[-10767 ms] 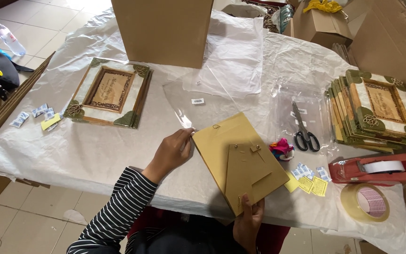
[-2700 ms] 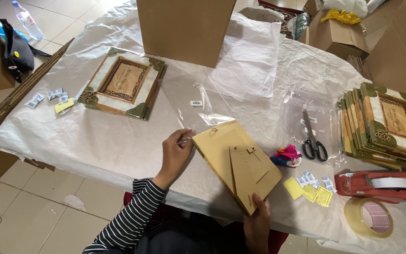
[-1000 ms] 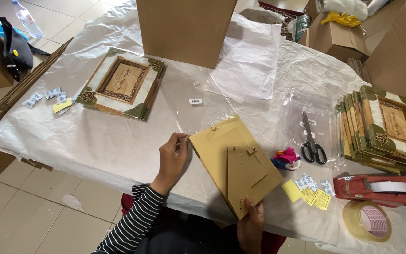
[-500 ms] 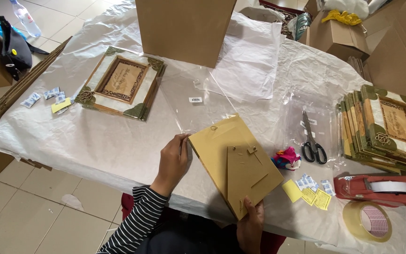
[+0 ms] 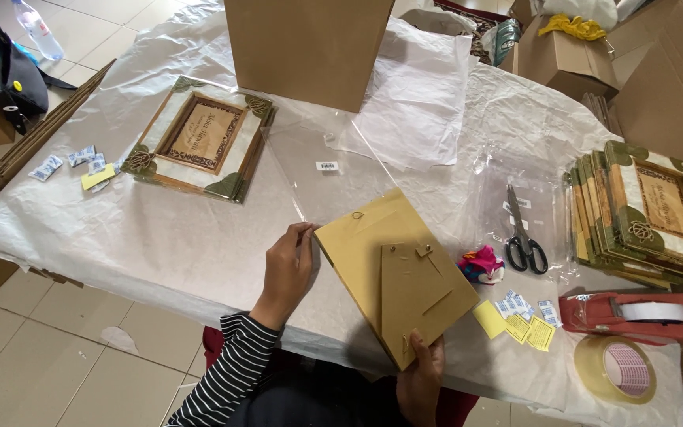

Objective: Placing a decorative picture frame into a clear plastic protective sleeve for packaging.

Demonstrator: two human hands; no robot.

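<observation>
Near the lower middle of the frame, the person is holding a picture frame (image 5: pixel 397 273) face down, so that its tan backing board and folded easel stand are showing. The right hand (image 5: pixel 420 379), at the bottom edge, is gripping the frame's near corner, thumb on the back and fingers curled underneath. The left hand (image 5: pixel 286 269), reaching from a striped sleeve, is pinching at the frame's left corner, where the edge of a clear plastic sleeve (image 5: pixel 333 174) is lying; whether the fingers are holding the film itself or only the frame is hard to tell, since the plastic is nearly invisible there.

As for progress, this frame is looking not yet bagged: the clear sleeve is lying flat on the white paper-covered table (image 5: pixel 120 237), stretching toward the upper middle, and the frame is sitting only at its mouth. A stack of similar frames (image 5: pixel 650 213) is waiting at the right, apparently unwrapped, and one more frame (image 5: pixel 203 138) is lying face up at the upper left. Scissors (image 5: pixel 523 233), a red tape dispenser (image 5: pixel 642 312) and a tape roll (image 5: pixel 618 368) are lying unused at the right, so sliding in, sealing and most of the pile are seemingly remaining.
</observation>
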